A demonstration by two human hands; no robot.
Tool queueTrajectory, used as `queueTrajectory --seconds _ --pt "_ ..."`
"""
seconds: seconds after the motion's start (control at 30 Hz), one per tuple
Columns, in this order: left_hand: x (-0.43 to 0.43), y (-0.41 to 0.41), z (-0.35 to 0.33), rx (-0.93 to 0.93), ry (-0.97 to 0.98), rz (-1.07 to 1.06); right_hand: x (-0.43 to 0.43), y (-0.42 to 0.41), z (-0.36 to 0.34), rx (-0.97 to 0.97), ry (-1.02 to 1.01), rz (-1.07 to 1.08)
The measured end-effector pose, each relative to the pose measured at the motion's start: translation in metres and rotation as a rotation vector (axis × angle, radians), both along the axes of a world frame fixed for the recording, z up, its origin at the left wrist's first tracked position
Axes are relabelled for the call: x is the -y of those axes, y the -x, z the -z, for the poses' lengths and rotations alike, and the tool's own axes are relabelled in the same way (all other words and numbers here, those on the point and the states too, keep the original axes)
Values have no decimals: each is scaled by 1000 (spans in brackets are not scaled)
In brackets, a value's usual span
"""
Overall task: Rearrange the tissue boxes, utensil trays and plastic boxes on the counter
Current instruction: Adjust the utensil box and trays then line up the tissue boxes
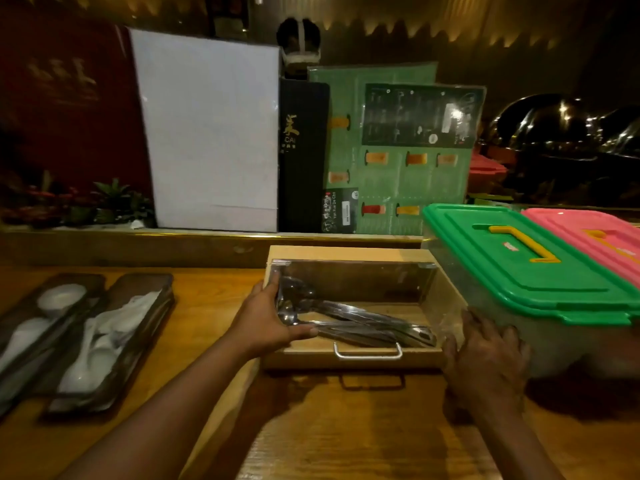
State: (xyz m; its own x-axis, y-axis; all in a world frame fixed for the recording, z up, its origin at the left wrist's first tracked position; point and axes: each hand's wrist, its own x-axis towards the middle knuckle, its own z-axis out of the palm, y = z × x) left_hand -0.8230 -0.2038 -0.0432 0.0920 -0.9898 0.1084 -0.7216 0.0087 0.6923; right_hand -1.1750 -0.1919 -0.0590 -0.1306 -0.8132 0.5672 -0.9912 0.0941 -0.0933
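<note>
I see the wooden utensil tray [351,355] mid-table [346,427], long axis left-right, handle toward me, ladles [346,317] inside pointing bowls-left; left hand [266,320] grips its left wall, right hand [485,358] flat-open against its right.

Wooden counter [346,427]; spoon trays [104,341], wooden utensil box [349,358], lidded plastic boxes [519,271]

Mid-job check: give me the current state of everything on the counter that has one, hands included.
Wooden utensil box: on the counter, clear lid shut, metal ladles inside.
Left hand: gripping the box's left side.
Right hand: flat against the box's right front corner.
Green-lidded plastic box: lid on, handle flat.
Pink-lidded plastic box: lid on, partly out of frame.
Two dark trays: uncovered, holding white spoons.
</note>
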Motion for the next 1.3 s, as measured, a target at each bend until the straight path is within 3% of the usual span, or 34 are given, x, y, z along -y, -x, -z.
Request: queueTrajectory --seconds 0.23,0.5,0.63,0.73,0.8,0.93,1.17,1.3 --pt "-13 -9 -10 -31 15 52 -7 -13 -2 145 -18 -36" --pt "-56 -101 -6 29 55 25 -65 -140 -21 262 219 -550" --pt "-87 -176 -7 52 112 -5 -96 -259 -10 339 63 -726" --pt "-106 -232 -2 30 138 -60 -105 -349 8 273 -182 -814" --pt "-115 -261 7 18 136 -95 -109 -400 21 226 -349 -806" --pt "-126 -287 23 0 87 -71 -118 -463 37 413 -526 -767" --pt "-115 -292 40 -192 11 -172 -119 -475 48 207 -480 -593" --pt "-108 -282 47 -358 -76 -129 -123 -454 43 218 -465 -530"
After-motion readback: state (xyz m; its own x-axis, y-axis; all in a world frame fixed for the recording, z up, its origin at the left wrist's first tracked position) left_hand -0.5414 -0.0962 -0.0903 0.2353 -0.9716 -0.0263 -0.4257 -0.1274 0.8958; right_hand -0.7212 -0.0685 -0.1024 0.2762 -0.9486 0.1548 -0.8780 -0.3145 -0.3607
